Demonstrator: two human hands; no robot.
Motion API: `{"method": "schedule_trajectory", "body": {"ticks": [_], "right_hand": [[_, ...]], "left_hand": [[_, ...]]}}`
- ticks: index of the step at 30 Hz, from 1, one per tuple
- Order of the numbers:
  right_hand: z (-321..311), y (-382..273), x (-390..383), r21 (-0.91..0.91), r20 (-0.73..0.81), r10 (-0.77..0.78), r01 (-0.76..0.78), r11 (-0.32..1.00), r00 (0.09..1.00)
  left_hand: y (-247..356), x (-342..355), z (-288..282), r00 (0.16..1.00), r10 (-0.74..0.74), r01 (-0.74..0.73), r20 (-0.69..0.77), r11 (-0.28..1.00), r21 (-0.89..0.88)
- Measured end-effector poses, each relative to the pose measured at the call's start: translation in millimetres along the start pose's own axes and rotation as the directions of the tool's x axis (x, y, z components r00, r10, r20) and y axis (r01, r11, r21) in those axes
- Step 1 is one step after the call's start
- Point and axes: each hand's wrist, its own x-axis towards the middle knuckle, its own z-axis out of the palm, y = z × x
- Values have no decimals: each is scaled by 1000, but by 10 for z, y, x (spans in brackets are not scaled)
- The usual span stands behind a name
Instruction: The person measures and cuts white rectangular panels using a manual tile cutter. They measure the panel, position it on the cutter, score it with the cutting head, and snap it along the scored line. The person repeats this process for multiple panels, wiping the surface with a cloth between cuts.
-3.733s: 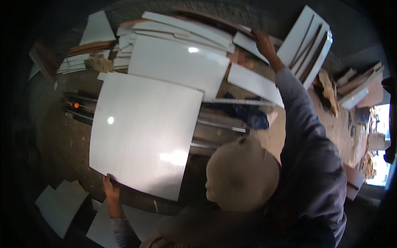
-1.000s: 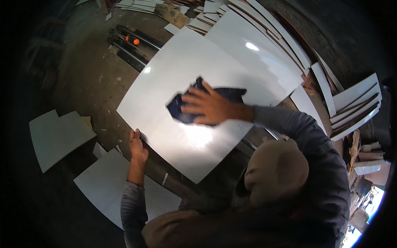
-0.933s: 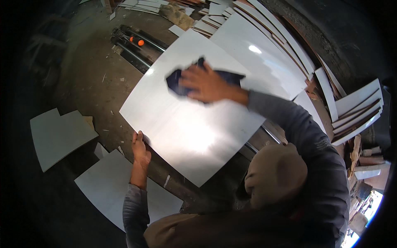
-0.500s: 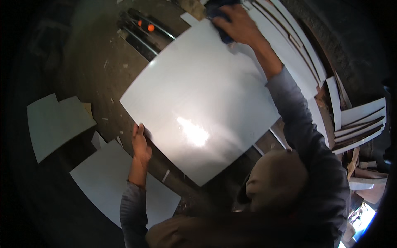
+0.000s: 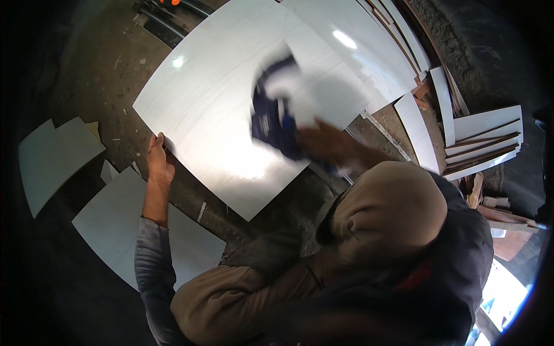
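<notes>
A large glossy white panel (image 5: 213, 81) lies tilted in front of me, bright with reflected light. My left hand (image 5: 160, 158) is closed on its left edge, the fingers partly hidden at the rim. Over the panel's near right part, my right hand (image 5: 328, 144) grips a dark blue cloth (image 5: 270, 118). Both are smeared by motion, and the cloth's free end swings up and away from the hand. I cannot tell whether the cloth touches the surface.
Another white sheet (image 5: 369, 63) lies beyond on the right, with stacked white strips (image 5: 490, 138) farther right. White offcuts (image 5: 57, 155) and a pale panel (image 5: 144, 230) rest on the floor at left. Dark tubes (image 5: 164, 23) with orange parts are at the top left. My bent knee (image 5: 386, 207) is close by.
My right hand has come back from the panel's far right corner toward me, bringing the cloth. The view has shifted, so the panel sits higher and farther left. My left hand keeps its edge hold.
</notes>
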Motion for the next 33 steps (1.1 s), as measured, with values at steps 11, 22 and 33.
{"method": "schedule_trajectory", "body": {"ticks": [11, 22, 33], "right_hand": [[237, 530, 64, -464, 756, -354, 69, -883, 551], [-87, -1357, -990, -893, 388, -921, -235, -384, 31], [622, -794, 1311, -302, 857, -146, 253, -919, 493]], "left_hand": [[-80, 210, -132, 996, 15, -12, 91, 999, -38], [-186, 308, -280, 964, 53, -17, 261, 990, -139], [-60, -170, -93, 977, 3, -5, 211, 1000, 10]]}}
